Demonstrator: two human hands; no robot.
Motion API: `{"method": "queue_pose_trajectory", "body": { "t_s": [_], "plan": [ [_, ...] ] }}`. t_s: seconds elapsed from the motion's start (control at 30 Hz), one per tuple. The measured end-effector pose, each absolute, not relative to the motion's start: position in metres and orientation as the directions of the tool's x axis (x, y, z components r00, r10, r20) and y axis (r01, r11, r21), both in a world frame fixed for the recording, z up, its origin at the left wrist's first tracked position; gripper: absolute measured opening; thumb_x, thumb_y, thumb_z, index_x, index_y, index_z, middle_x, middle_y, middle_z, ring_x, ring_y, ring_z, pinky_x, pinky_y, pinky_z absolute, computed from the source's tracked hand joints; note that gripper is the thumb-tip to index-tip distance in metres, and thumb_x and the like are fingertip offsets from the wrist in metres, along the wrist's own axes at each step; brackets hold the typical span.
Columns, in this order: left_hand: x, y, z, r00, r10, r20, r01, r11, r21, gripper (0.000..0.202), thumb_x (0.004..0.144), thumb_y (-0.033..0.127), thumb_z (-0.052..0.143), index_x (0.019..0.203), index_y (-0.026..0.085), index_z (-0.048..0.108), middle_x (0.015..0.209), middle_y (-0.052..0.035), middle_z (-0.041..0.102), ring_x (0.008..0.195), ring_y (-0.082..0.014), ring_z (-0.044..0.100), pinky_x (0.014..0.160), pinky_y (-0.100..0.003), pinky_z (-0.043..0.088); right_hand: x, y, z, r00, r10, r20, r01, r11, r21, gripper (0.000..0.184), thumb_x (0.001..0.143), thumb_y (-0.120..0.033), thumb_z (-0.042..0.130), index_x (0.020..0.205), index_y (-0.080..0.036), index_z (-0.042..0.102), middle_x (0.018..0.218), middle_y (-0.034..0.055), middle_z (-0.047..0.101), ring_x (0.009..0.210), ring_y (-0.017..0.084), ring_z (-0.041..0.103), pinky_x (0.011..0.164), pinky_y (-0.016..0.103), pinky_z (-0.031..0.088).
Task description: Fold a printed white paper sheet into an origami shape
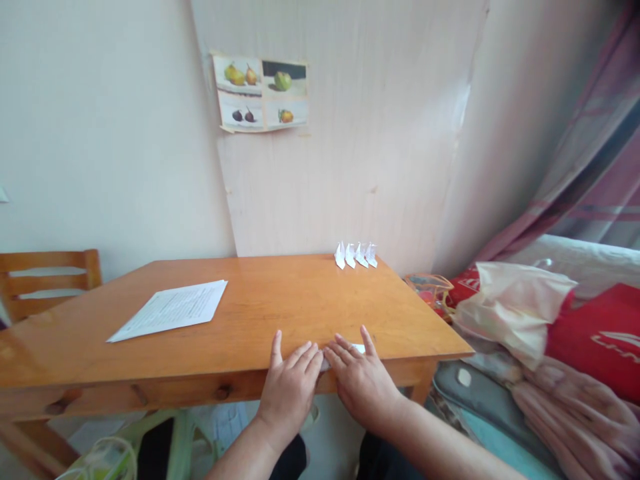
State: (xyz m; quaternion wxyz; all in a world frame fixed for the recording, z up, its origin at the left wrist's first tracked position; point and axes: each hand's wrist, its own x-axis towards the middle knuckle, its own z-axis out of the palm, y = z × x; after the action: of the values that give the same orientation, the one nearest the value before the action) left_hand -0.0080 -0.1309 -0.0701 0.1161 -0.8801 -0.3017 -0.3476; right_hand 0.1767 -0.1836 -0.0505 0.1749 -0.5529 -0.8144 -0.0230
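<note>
Bending over the near edge of the table (280,293), to the right of its middle, the person's left hand (291,381) and right hand (367,385) meet almost fingertip to fingertip over a small piece of white paper (359,348); the paper lies directly beneath the fingers, with one corner showing past the right hand's fingers and a sliver in the gap between the hands; its long axis seems to run along the near edge, though most of it is covered; both hands are about equally near; neither is clenched, and with the thumbs hidden one cannot tell whether they pinch the paper or only press it; four small folded papers (351,255) stand in a row near the far right corner.
</note>
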Motion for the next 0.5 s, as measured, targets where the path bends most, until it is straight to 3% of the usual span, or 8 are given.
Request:
{"method": "queue_pose_trajectory", "body": {
  "t_s": [0.17, 0.27, 0.33, 0.4, 0.5],
  "plan": [
    [-0.015, -0.134, -0.053, 0.52, 0.495, 0.696, 0.581, -0.802, 0.136, 0.032, 0.1, 0.018, 0.044, 0.108, 0.02, 0.074, 0.111, -0.009, 0.078, 0.105, -0.0239, 0.072, 0.123, -0.062, -0.002, 0.184, -0.193, -0.036, -0.343, 0.843, 0.415, 0.894, 0.428, -0.13, 0.06, 0.09, -0.018, 0.05, 0.15, -0.02, 0.047, 0.155, 0.0125, 0.047, 0.149, 0.029, 0.032, 0.121, 0.063, -0.007],
    [-0.021, -0.138, -0.039, 0.382, 0.664, 0.643, 0.575, -0.715, 0.398, 0.026, 0.099, 0.026, 0.05, 0.108, 0.023, 0.074, 0.106, -0.006, 0.079, 0.099, -0.0249, 0.072, 0.122, -0.063, -0.001, 0.191, -0.201, -0.022, -0.233, 0.74, 0.632, 0.888, 0.427, -0.172, 0.06, 0.09, -0.02, 0.053, 0.15, -0.021, 0.046, 0.159, 0.0126, 0.04, 0.151, 0.031, 0.028, 0.122, 0.062, 0.006],
    [-0.023, -0.142, -0.03, 0.242, 0.827, 0.508, 0.469, -0.558, 0.685, 0.028, 0.098, 0.037, 0.052, 0.097, 0.022, 0.076, 0.095, -0.0047, 0.08, 0.09, -0.0247, 0.072, 0.121, -0.061, 0.014, 0.192, -0.204, -0.017, -0.058, 0.638, 0.768, 0.838, 0.449, -0.31, 0.053, 0.093, -0.025, 0.055, 0.145, -0.021, 0.05, 0.157, 0.0139, 0.044, 0.148, 0.03, 0.034, 0.121, 0.057, 0.019],
    [-0.023, -0.149, -0.023, 0.194, 0.934, 0.3, 0.174, -0.334, 0.926, 0.035, 0.095, 0.046, 0.056, 0.095, 0.018, 0.076, 0.092, -0.008, 0.079, 0.092, -0.027, 0.071, 0.11, -0.053, 0.039, 0.188, -0.206, -0.016, 0.15, 0.629, 0.763, 0.708, 0.47, -0.527, 0.043, 0.095, -0.032, 0.056, 0.136, -0.021, 0.058, 0.147, 0.0147, 0.055, 0.138, 0.03, 0.048, 0.114, 0.051, 0.035],
    [-0.018, -0.163, -0.015, 0.264, 0.956, 0.125, -0.238, -0.061, 0.969, 0.038, 0.09, 0.046, 0.066, 0.11, 0.015, 0.075, 0.105, -0.0114, 0.078, 0.104, -0.027, 0.069, 0.102, -0.041, 0.047, 0.172, -0.203, -0.018, 0.288, 0.822, 0.492, 0.341, 0.392, -0.854, 0.037, 0.094, -0.047, 0.059, 0.119, -0.021, 0.069, 0.12, 0.0135, 0.071, 0.111, 0.03, 0.064, 0.098, 0.046, 0.047]
  ]
}}
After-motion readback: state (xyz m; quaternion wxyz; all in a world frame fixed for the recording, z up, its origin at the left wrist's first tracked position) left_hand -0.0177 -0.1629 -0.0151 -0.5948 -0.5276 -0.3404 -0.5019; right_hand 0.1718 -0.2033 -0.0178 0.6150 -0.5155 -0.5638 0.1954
